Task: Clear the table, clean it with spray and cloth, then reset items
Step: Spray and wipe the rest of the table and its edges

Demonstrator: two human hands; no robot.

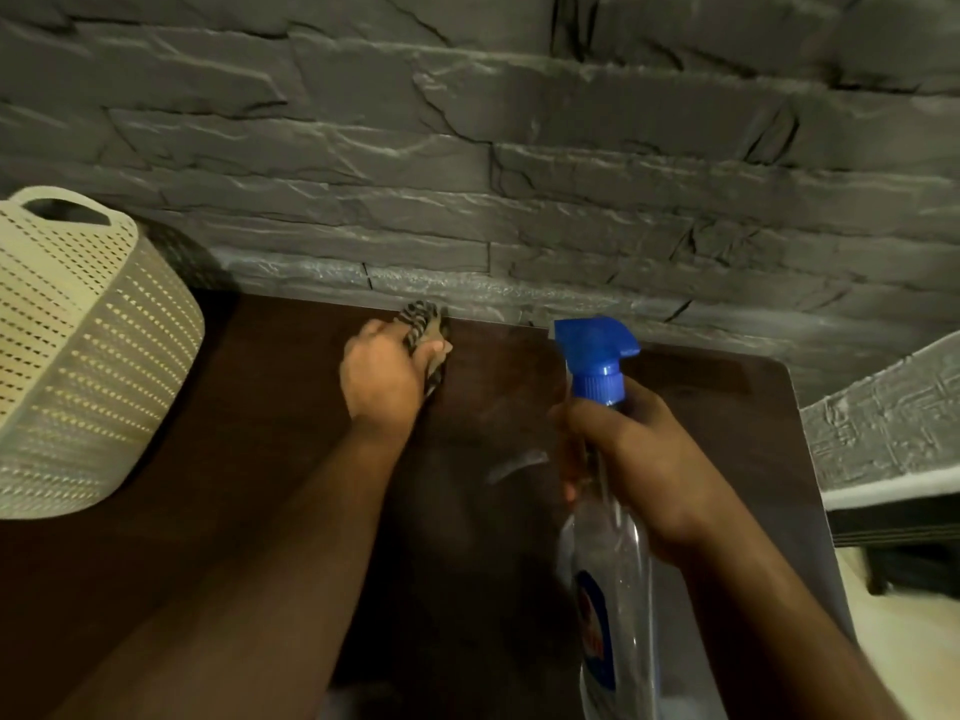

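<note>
A dark brown wooden table [260,433] fills the lower view and runs up to the stone wall. My left hand [384,376] grips a striped cloth [423,324] bunched under its fingers and presses it on the tabletop near the far edge. My right hand [639,465] holds a clear spray bottle [613,563] by the neck, above the table's right half. The bottle has a blue trigger head [595,350] pointing left, and a blue label low on its body. A pale wet streak [514,467] lies on the wood between my hands.
A cream perforated plastic basket [78,356] with a handle cutout stands at the table's left. A grey stone-pattern wall [519,174] backs the table. To the right, past the table's rounded corner, sit a grey textured ledge [893,433] and a dark piece of furniture [904,537].
</note>
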